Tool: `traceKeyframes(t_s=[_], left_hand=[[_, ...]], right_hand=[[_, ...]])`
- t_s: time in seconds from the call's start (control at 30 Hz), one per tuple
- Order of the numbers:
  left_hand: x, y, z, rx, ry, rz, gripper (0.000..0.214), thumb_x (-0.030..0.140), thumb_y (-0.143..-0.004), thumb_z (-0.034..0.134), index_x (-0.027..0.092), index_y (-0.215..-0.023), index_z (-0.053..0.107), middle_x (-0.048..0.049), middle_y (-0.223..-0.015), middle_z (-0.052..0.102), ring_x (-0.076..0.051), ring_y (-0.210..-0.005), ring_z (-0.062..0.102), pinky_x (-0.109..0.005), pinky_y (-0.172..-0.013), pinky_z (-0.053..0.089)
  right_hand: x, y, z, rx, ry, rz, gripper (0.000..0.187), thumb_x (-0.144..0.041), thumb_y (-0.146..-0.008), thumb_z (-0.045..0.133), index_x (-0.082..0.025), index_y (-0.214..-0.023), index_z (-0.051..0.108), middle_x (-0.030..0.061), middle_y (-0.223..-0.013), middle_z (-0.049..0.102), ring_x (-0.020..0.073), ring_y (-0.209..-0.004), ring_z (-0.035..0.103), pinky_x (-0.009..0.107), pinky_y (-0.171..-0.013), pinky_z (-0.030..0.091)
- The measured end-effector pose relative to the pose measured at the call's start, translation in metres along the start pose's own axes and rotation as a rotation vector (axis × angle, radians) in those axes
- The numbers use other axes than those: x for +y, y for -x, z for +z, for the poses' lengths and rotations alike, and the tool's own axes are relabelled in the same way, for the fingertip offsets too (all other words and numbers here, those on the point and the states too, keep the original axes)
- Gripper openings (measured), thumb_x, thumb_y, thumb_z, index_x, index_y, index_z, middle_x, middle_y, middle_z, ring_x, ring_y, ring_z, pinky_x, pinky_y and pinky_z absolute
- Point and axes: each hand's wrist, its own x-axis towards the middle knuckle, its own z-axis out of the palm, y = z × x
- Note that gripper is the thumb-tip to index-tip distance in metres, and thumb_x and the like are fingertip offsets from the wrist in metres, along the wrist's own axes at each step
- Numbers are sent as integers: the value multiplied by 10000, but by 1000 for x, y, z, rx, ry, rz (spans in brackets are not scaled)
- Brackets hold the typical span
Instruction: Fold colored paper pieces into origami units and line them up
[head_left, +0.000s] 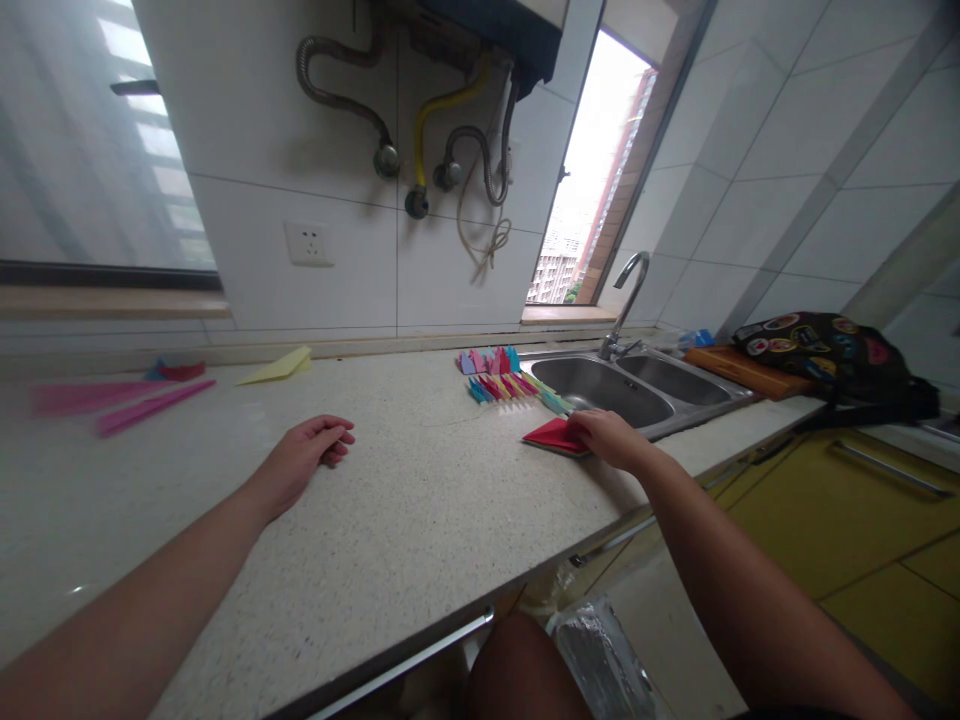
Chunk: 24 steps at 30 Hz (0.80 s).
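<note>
My right hand is at the front of the sink, its fingers closed on the right end of a red sheet of paper. This sheet tops a small stack of coloured paper on the counter. My left hand is over the middle of the counter, fingers loosely curled together, with nothing visible in them. Small folded paper pieces in several colours stand in rows beside the sink. A yellow folded paper plane lies near the wall, and pink folded paper planes lie at the left.
A double steel sink with a tap is set into the counter. To its right, a black patterned bag lies on a brown wooden board. Hoses and valves hang on the wall above. Red and blue folded paper lies far left.
</note>
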Motion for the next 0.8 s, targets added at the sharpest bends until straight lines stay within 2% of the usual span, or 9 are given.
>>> traceKeyframes(t_s=[0.27, 0.43, 0.57, 0.7, 0.8], left_hand=[[0, 0, 0, 5, -4, 2, 357, 441, -745, 719, 162, -965, 688, -75, -844, 692, -160, -688, 602, -271, -605, 456], [-1, 0, -1, -5, -5, 7, 324, 421, -769, 703, 166, -968, 682, -68, -843, 686, -151, -688, 590, -266, -607, 452], [-2, -1, -1, -8, -2, 8, 319, 415, -776, 699, 162, -971, 676, -73, -855, 685, -151, -684, 589, -271, -605, 451], [-1, -1, -1, -13, 5, 27, 318, 405, -788, 683, 152, -980, 673, -82, -860, 681, -155, -684, 590, -276, -602, 444], [1, 0, 0, -23, 21, 36, 290, 385, -788, 676, 151, -959, 671, -75, -837, 673, -148, -666, 581, -271, -588, 431]], right_hand=[[3, -4, 7, 4, 52, -11, 220, -174, -867, 500, -226, -907, 710, 68, -915, 708, 218, -895, 623, 301, -808, 420], [3, -7, 12, -38, 72, -11, 199, -161, -847, 504, -221, -895, 688, 65, -953, 700, 220, -920, 610, 314, -795, 397], [0, -8, 10, -18, 113, 45, 250, -173, -837, 509, -247, -1009, 673, 77, -1080, 692, 271, -1041, 584, 386, -850, 355], [-22, -17, -3, 100, 65, 18, 313, -147, -825, 498, -262, -1075, 648, 78, -1159, 669, 293, -1103, 557, 445, -903, 320], [-64, -34, -13, 167, -28, -82, 304, -184, -848, 512, -265, -1118, 626, 81, -1177, 651, 291, -1100, 558, 448, -915, 339]])
